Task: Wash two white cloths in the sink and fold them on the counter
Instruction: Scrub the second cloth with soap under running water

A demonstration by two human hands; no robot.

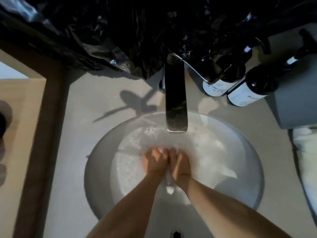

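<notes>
The white cloth [169, 183] sits bunched in the soapy water of the sink [96, 152], its long axis running toward the near rim. Left hand [155, 162] and right hand [180, 164], side by side, curl their fingers round it.

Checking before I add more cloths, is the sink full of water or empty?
Partly full: foamy water covers the sink bottom around both hands.

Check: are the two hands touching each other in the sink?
Touching. The head view shows the left hand and right hand pressed knuckle to knuckle in the soapy water, both curled round the white cloth that trails out between the wrists.
</notes>
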